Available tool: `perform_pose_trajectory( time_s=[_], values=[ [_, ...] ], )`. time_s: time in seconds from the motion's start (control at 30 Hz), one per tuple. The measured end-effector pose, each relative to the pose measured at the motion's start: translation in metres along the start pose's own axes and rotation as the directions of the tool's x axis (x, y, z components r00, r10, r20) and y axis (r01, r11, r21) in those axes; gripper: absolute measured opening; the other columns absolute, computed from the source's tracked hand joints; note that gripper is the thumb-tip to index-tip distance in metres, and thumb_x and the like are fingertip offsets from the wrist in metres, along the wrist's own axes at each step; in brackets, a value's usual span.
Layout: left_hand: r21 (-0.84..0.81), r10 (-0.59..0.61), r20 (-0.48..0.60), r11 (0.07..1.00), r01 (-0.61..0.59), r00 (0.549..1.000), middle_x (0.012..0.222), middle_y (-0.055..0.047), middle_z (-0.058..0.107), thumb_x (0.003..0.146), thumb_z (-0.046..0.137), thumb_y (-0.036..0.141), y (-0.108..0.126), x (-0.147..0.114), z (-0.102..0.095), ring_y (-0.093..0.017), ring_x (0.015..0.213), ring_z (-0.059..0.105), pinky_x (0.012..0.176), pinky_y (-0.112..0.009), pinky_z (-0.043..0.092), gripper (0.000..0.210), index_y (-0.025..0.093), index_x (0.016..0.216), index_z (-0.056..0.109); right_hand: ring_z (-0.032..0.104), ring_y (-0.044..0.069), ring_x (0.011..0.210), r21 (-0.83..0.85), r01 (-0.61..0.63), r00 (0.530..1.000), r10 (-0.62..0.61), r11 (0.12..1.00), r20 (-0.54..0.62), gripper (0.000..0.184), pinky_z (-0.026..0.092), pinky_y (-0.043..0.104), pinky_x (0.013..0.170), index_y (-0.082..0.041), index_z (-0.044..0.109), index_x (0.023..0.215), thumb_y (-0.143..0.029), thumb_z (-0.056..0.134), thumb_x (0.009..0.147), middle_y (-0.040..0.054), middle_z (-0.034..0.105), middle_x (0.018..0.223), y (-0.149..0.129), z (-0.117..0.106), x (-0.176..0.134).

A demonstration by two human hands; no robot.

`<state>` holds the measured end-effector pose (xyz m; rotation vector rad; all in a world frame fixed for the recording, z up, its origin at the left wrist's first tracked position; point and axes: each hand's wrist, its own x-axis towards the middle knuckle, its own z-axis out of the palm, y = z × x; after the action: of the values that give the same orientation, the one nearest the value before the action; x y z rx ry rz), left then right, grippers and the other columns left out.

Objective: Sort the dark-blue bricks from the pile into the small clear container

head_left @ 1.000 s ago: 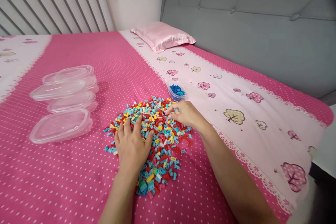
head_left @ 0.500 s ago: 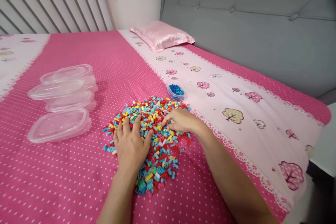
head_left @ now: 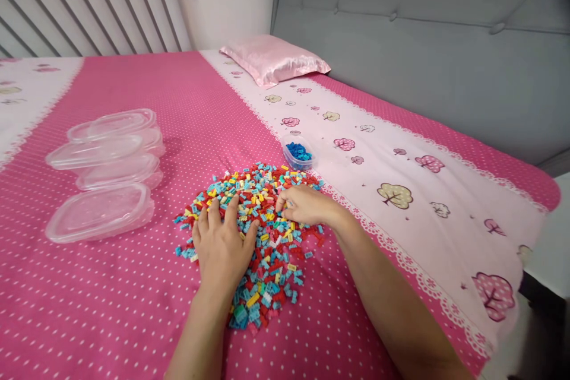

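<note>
A wide pile of small toy building bricks point(head_left: 267, 249) in red, light blue, yellow and other colours lies on the bedspread before me. On the pile's left side rests my left hand point(head_left: 222, 243), palm down with fingers spread, holding nothing. My right hand point(head_left: 305, 205) reaches into the right side of the pile. Its thumb and index finger are pinched low among the bricks; anything between the fingertips is too small to make out. Just beyond the pile stands a small clear plastic tub point(head_left: 298, 154) with dark blue bricks point(head_left: 297, 151) in it.
Several clear plastic containers with lids point(head_left: 100, 214) stand in a row at the left. A pink satin pillow point(head_left: 274, 60) lies toward the back, by the grey padded headboard point(head_left: 423, 41). Behind the bed is a white radiator point(head_left: 89, 3). The bed's edge drops off at the right.
My right hand has shifted very slightly within the bricks, its fingertips a little to the right. My left hand stays in place.
</note>
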<state>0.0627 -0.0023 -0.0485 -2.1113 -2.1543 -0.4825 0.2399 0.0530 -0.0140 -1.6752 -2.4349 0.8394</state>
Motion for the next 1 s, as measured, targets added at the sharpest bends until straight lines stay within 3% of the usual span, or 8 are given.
perform_pose_trajectory(
  time_s=[0.17, 0.27, 0.37, 0.47, 0.57, 0.67, 0.8, 1.0],
  values=[
    [-0.005, -0.001, -0.001, 1.000, 0.001, 1.000, 0.133, -0.018, 0.042, 0.082, 0.043, 0.049, 0.000, 0.000, 0.000, -0.035, 0.121, 0.037, 0.098, -0.050, 0.029, 0.057, 0.020, 0.131, 0.044, 0.047, 0.008, 0.051, 0.128, 0.008, 1.000, -0.006, 0.992, -0.019, 0.021, 0.029, 0.019, 0.050, -0.019, 0.067, 0.087, -0.015, 0.055, 0.071, -0.0037, 0.055, 0.057, 0.003, 0.001, 0.002],
    [-0.008, -0.002, 0.004, 1.000, 0.002, 1.000, 0.133, -0.018, 0.041, 0.082, 0.042, 0.050, 0.000, 0.000, 0.000, -0.035, 0.121, 0.037, 0.098, -0.051, 0.029, 0.058, 0.020, 0.132, 0.043, 0.043, 0.007, 0.050, 0.385, 0.017, 0.999, 0.002, 0.923, -0.050, 0.017, 0.028, 0.018, 0.048, -0.015, 0.065, 0.086, -0.016, 0.057, 0.071, -0.0042, 0.052, 0.058, 0.008, 0.003, 0.005],
    [-0.003, -0.006, 0.010, 1.000, 0.006, 1.000, 0.133, -0.018, 0.041, 0.082, 0.041, 0.050, 0.000, 0.000, 0.000, -0.035, 0.121, 0.037, 0.099, -0.050, 0.029, 0.058, 0.020, 0.132, 0.043, 0.033, 0.004, 0.045, 0.753, 0.014, 1.000, 0.012, 0.658, -0.028, 0.018, 0.023, 0.017, 0.043, -0.014, 0.060, 0.088, -0.019, 0.061, 0.071, -0.0067, 0.046, 0.057, 0.013, 0.000, 0.006],
    [0.001, -0.007, 0.017, 1.000, 0.007, 1.000, 0.133, -0.018, 0.041, 0.082, 0.040, 0.051, 0.000, 0.000, 0.000, -0.035, 0.122, 0.037, 0.099, -0.050, 0.029, 0.058, 0.020, 0.132, 0.043, 0.018, 0.003, 0.040, 0.977, -0.010, 1.000, -0.024, 0.214, 0.016, 0.017, 0.013, 0.016, 0.037, -0.017, 0.056, 0.085, -0.018, 0.063, 0.070, -0.0102, 0.033, 0.052, 0.018, -0.007, 0.005],
    [0.003, -0.008, 0.018, 1.000, 0.008, 1.000, 0.133, -0.018, 0.041, 0.082, 0.041, 0.050, 0.000, 0.000, 0.000, -0.035, 0.122, 0.036, 0.099, -0.050, 0.028, 0.058, 0.020, 0.132, 0.043, 0.017, 0.003, 0.039, 0.980, 0.034, 0.998, -0.041, -0.194, -0.043, 0.014, 0.013, 0.014, 0.034, -0.018, 0.049, 0.071, -0.014, 0.063, 0.070, -0.0104, 0.026, 0.051, 0.023, -0.013, 0.005],
    [0.006, -0.007, 0.013, 1.000, 0.007, 1.000, 0.133, -0.018, 0.041, 0.082, 0.042, 0.050, 0.000, 0.000, 0.000, -0.035, 0.122, 0.036, 0.099, -0.050, 0.028, 0.058, 0.020, 0.132, 0.043, 0.021, 0.002, 0.038, 0.884, 0.115, 0.992, 0.004, -0.453, -0.127, 0.022, 0.017, 0.013, 0.032, -0.018, 0.042, 0.064, -0.013, 0.061, 0.072, -0.0100, 0.028, 0.051, 0.027, -0.015, 0.006],
    [0.008, -0.003, 0.005, 1.000, 0.003, 1.000, 0.132, -0.018, 0.041, 0.082, 0.042, 0.050, -0.001, 0.000, 0.002, -0.035, 0.122, 0.037, 0.099, -0.049, 0.028, 0.059, 0.020, 0.132, 0.043, 0.031, 0.002, 0.039, 0.735, 0.210, 0.975, 0.080, -0.645, -0.208, 0.016, 0.022, 0.012, 0.032, -0.019, 0.043, 0.067, -0.011, 0.056, 0.073, -0.0086, 0.036, 0.053, 0.030, -0.016, 0.008],
    [0.005, -0.002, -0.003, 1.000, 0.002, 1.000, 0.133, -0.017, 0.042, 0.082, 0.043, 0.050, -0.001, 0.000, 0.002, -0.035, 0.122, 0.037, 0.099, -0.050, 0.029, 0.058, 0.020, 0.131, 0.044, 0.050, 0.007, 0.059, 0.643, 0.276, 0.961, 0.189, -0.714, -0.203, 0.009, 0.038, 0.012, 0.040, -0.018, 0.048, 0.074, -0.013, 0.051, 0.068, -0.0004, 0.053, 0.072, 0.030, -0.014, 0.009]
  ],
)
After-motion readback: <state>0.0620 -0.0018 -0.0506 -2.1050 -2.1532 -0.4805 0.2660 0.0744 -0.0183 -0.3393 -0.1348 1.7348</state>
